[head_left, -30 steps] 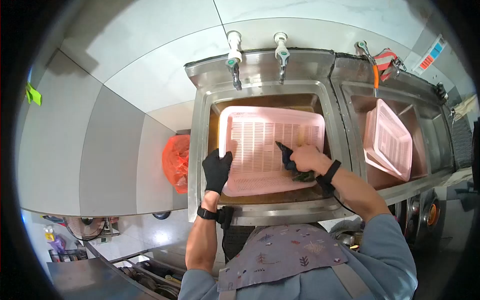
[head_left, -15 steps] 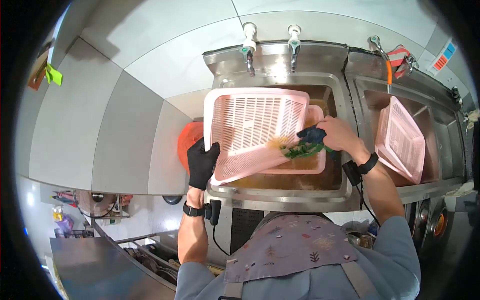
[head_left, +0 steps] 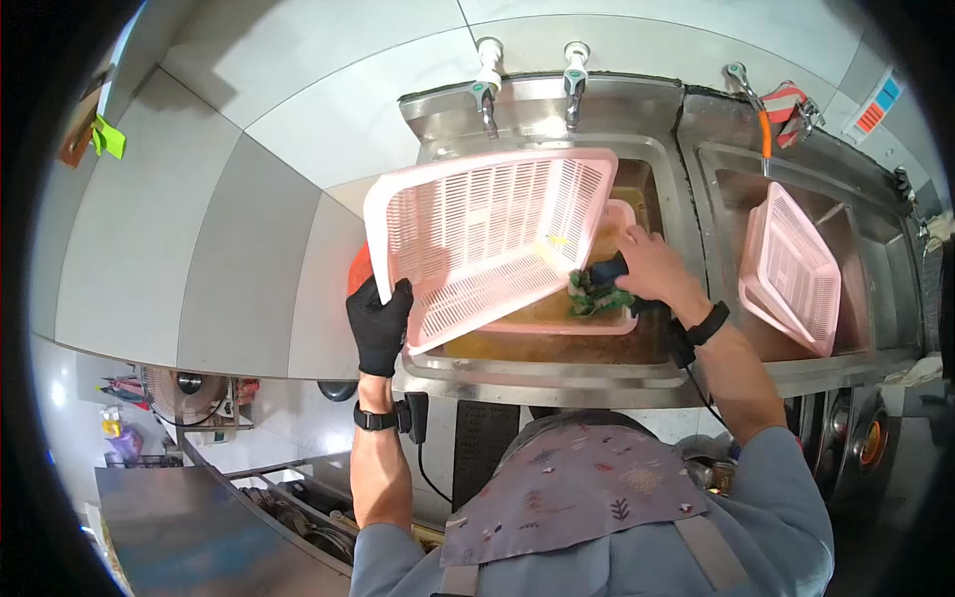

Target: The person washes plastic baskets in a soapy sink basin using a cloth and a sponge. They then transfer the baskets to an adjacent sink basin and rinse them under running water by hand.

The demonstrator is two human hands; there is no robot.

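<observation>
My left hand (head_left: 380,323), in a black glove, grips the left rim of a pink slotted basket (head_left: 477,224), which is tilted over the left sink. A small yellow piece lies in that basket's right end. Beneath it, a second pink basket (head_left: 622,214) sits in brownish water. My right hand (head_left: 652,267), bare, holds a dark glove (head_left: 609,270) over the second basket. Green leaves (head_left: 595,298) are just below the glove, near the raised basket's lower right corner; whether my fingers touch them is unclear.
Two taps (head_left: 574,85) stand behind the left sink. Stacked pink baskets (head_left: 791,269) lean in the right sink (head_left: 856,298), below an orange-sleeved tap (head_left: 765,134). An orange-red bag (head_left: 359,271) is partly hidden beside the left sink. A fan (head_left: 184,393) stands at the lower left.
The upper basket has been lifted and tilted leftward, uncovering the second basket. My left hand moved left with it. My right hand moved slightly right, and more of the green leaves shows.
</observation>
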